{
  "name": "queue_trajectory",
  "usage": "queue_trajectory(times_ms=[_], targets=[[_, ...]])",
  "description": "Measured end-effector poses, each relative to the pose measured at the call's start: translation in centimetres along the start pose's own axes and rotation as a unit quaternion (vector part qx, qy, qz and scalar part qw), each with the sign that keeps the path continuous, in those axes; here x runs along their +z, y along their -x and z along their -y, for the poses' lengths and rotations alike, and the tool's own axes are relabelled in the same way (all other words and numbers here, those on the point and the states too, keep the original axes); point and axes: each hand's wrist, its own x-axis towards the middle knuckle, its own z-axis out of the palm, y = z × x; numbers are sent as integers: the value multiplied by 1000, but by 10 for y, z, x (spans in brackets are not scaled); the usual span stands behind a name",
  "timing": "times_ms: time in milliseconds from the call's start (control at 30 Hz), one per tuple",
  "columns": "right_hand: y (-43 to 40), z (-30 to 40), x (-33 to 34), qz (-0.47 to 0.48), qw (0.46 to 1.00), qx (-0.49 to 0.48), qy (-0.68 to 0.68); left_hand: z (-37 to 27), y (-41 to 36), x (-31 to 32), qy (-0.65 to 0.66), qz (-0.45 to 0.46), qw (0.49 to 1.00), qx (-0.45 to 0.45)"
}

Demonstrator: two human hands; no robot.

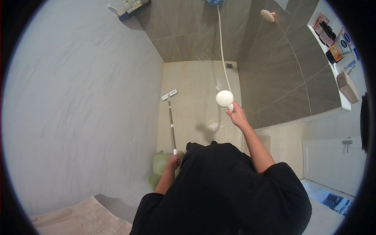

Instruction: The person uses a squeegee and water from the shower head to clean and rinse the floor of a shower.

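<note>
My right hand (237, 115) grips the handle of a white hand shower (224, 99), whose round head is turned away from me. A pale hose (221, 38) runs from it up toward the far wall. Down at the left, my left hand (174, 161) is closed around the white grip of a long metal pole (172, 126). The pole ends in a flat white mop or scrubber head (169, 95), which rests on the beige shower floor (194, 117) near the left wall. Wet, shiny patches show on the floor below the hand shower.
A green plastic stool (160, 161) stands by my left hand. At the far right corner is a floor drain (229, 66). Toiletries, including a Nivea tube (340, 47), line a wall niche at right. A beige towel (85, 217) hangs lower left; a white door (327, 164) is at right.
</note>
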Motion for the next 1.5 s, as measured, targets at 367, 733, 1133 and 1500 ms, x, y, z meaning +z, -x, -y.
queue_trajectory(times_ms=[367, 733, 1133, 1500], targets=[[1, -2, -3, -13, 999, 28, 22, 2, -5, -3, -11, 6, 1000, 6], [4, -5, -6, -35, 999, 36, 4, 0, -1, 0, -11, -7, 1000, 3], [0, -20, -3, -85, 995, 39, 25, -1, 3, 4, -13, 5, 1000, 5], [-2, -26, -10, -131, 990, 49, -17, 1, -4, 3, 4, 10, 1000, 5]])
